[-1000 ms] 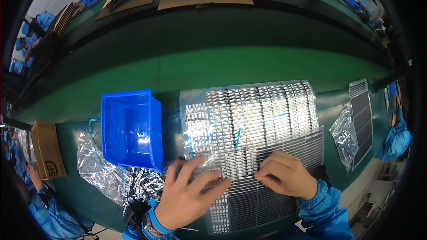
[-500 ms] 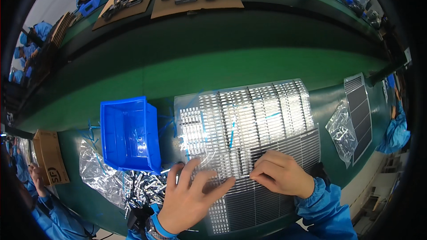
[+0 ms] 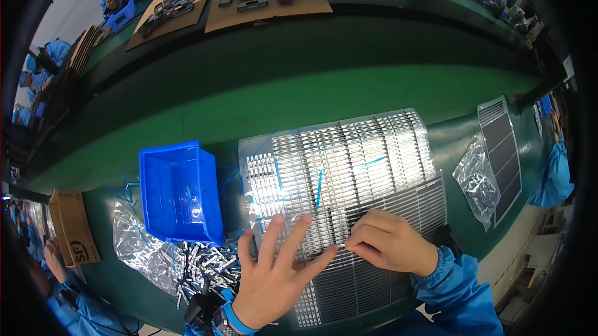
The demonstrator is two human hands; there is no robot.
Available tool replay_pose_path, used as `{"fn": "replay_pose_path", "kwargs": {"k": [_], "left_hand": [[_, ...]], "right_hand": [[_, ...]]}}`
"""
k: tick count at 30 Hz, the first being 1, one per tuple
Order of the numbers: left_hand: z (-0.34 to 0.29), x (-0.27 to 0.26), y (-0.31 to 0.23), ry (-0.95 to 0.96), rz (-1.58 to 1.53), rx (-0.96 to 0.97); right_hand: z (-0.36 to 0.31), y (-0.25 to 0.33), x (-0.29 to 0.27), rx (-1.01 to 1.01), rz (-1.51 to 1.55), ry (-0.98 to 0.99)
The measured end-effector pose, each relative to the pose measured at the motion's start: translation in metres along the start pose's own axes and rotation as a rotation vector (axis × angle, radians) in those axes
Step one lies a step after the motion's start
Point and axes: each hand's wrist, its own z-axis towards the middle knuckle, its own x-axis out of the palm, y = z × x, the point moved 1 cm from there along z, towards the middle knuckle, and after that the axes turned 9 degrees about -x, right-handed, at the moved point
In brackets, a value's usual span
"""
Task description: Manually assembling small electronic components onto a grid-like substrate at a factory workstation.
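Observation:
My left hand (image 3: 274,280) lies over the left part of a sheet of silvery printed strips (image 3: 349,161), its fingers spread apart. Its thumb reaches almost to the fingertips of my right hand (image 3: 389,242). That hand is closed in a pinch at the boundary between the silvery strips and a dark, lined section of sheet (image 3: 367,286). A tiny pale bit shows at the pinch, too small to name. Beside my left wrist is a heap of loose small strips (image 3: 208,267), lying partly on a crumpled clear plastic bag (image 3: 140,246).
A blue plastic bin (image 3: 180,193) stands left of the sheet. On the right lie another clear bag (image 3: 476,183) and a dark panelled sheet (image 3: 501,155). Cardboard with dark plastic parts (image 3: 252,3) lies at the far side. A carton (image 3: 73,227) stands at left; co-workers sit around.
My left hand's fingers have straightened and spread a little, with the thumb nearer my right fingertips. My right hand keeps its pinch almost in place. The whole view has shifted slightly.

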Motion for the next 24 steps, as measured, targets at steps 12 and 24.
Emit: {"fn": "replay_pose_path", "kwargs": {"k": [12,24], "left_hand": [[-0.001,-0.003,0.0,0.041,-0.052,-0.03],[-0.008,-0.028,-0.002,0.012,-0.07,0.087]], "right_hand": [[0.005,0.007,0.007,0.207,0.087,-0.195],[0.0,0.007,0.004,0.272,0.161,-0.199]]}}
